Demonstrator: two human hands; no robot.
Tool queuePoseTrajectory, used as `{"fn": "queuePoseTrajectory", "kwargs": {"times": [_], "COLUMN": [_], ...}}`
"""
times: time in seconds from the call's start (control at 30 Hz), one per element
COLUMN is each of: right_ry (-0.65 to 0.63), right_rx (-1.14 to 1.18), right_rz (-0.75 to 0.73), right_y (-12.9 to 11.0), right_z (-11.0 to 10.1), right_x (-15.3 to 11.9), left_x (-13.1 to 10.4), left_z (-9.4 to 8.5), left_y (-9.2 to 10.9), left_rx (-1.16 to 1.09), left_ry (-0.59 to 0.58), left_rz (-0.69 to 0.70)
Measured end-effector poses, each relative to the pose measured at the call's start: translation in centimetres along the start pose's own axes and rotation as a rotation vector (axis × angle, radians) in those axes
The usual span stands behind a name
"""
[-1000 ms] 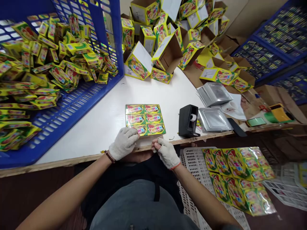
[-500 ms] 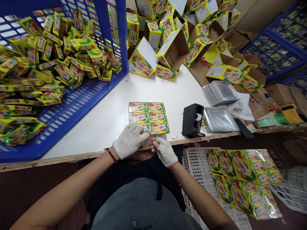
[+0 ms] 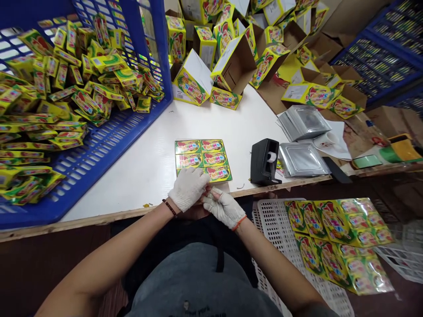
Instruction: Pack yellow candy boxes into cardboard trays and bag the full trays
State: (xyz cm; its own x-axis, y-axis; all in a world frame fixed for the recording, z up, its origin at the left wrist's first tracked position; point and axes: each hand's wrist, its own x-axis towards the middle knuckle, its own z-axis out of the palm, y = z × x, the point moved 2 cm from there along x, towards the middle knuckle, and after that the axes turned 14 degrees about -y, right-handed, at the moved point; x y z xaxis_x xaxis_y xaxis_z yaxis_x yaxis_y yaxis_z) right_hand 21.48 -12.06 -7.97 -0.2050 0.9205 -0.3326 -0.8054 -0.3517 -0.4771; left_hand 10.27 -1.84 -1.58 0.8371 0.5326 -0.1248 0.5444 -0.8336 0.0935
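A flat pack of small yellow-green boxes, set in rows of two under shiny clear plastic, lies on the white table near its front edge. My left hand, in a white knit glove, covers the pack's near left corner with bent fingers. Just off the near edge, my right hand wears a similar glove with bare fingertips, and its fingers are pinched together. The fingertips of both hands meet there; whatever is between them is hidden or too small to make out. A black tape dispenser stands to the right of the pack.
A blue crate full of loose small boxes stands at left. Opened cartons are heaped at the back. Clear plastic trays lie right of the dispenser. Below the table edge, finished-looking packs rest on a white crate.
My left hand has slid right along the pack's near edge, closer to my right hand. My right hand's fingers have drawn in against it. The pack stays in place; the view shifts slightly.
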Motion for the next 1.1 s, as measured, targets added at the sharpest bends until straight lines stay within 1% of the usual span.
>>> {"fn": "queuePoseTrajectory", "kwargs": {"times": [0.07,0.1,0.17,0.2,0.23,0.27,0.3,0.33,0.37,0.4,0.43,0.47,0.5,0.57,0.6,0.67,0.7,0.73,0.8,0.83,0.9,0.97,1.0,1.03,1.1], "right_ry": [0.003,0.010,0.023,0.031,0.043,0.059,0.084,0.116,0.154,0.196,0.237,0.276,0.298,0.291,0.260,0.185,0.158,0.147,0.162,0.173,0.198,0.227,0.220,0.185,0.077], "right_rx": [0.049,0.062,0.074,0.071,0.062,0.044,0.011,-0.050,-0.166,-0.316,-0.482,-0.672,-0.778,-1.022,-1.205,-1.695,-1.927,-2.107,-2.276,-2.315,-2.338,-2.267,-2.193,-2.099,-1.875], "right_rz": [0.013,0.001,-0.043,-0.059,-0.064,-0.060,-0.056,-0.065,-0.104,-0.165,-0.240,-0.321,-0.372,-0.427,-0.437,-0.457,-0.466,-0.476,-0.495,-0.501,-0.509,-0.533,-0.559,-0.589,-0.644], "right_y": [-0.2,-0.5,-1.2,-1.7,-2.3,-3.0,-3.8,-4.8,-6.0,-7.4,-8.8,-10.1,-11.2,-12.6,-12.9,-12.6,-12.2,-11.7,-10.8,-10.3,-9.5,-8.7,-8.4,-8.1,-8.0], "right_z": [-0.1,-0.1,-0.2,-0.3,-0.5,-0.7,-1.0,-1.4,-1.7,-2.0,-2.1,-2.0,-1.9,-1.2,-0.8,0.1,0.4,0.6,0.5,0.4,0.1,0.0,0.0,-0.1,-0.4], "right_x": [-0.6,-0.9,-1.4,-1.6,-1.5,-1.3,-0.8,-0.2,0.6,1.6,2.7,3.8,4.8,6.6,7.2,7.6,7.5,7.2,6.5,6.2,5.8,5.5,5.2,4.7,2.9], "left_x": [0.0,0.2,1.1,1.9,2.7,3.6,4.3,4.9,5.2,5.3,5.0,4.3,3.4,1.2,0.1,-1.7,-2.2,-2.4,-2.1,-1.7,-0.8,0.0,0.3,0.4,0.4], "left_z": [-0.5,-1.0,-2.2,-2.9,-3.7,-4.3,-4.8,-4.9,-4.7,-4.2,-3.3,-2.3,-1.1,1.3,2.3,3.9,4.3,4.6,4.4,4.1,3.4,2.7,2.4,2.3,2.2], "left_y": [0.2,0.2,-0.6,-1.6,-2.9,-4.5,-6.3,-8.1,-9.7,-10.9,-11.7,-12.0,-11.8,-10.2,-9.2,-7.1,-6.3,-5.7,-5.0,-4.7,-4.3,-3.9,-3.7,-3.6,-3.4], "left_rx": [0.002,-0.006,-0.048,-0.077,-0.106,-0.136,-0.164,-0.199,-0.257,-0.336,-0.421,-0.497,-0.558,-0.610,-0.606,-0.531,-0.470,-0.397,-0.240,-0.165,-0.039,0.038,0.060,0.074,0.084], "left_ry": [-0.017,-0.037,-0.074,-0.065,-0.027,0.029,0.101,0.142,0.137,0.104,0.082,0.066,0.070,0.138,0.201,0.346,0.413,0.466,0.522,0.525,0.484,0.431,0.410,0.395,0.389], "left_rz": [-0.017,-0.005,0.039,0.040,0.016,-0.034,-0.112,-0.171,-0.201,-0.213,-0.218,-0.216,-0.215,-0.219,-0.233,-0.245,-0.239,-0.217,-0.108,-0.023,0.152,0.259,0.277,0.279,0.258]}}
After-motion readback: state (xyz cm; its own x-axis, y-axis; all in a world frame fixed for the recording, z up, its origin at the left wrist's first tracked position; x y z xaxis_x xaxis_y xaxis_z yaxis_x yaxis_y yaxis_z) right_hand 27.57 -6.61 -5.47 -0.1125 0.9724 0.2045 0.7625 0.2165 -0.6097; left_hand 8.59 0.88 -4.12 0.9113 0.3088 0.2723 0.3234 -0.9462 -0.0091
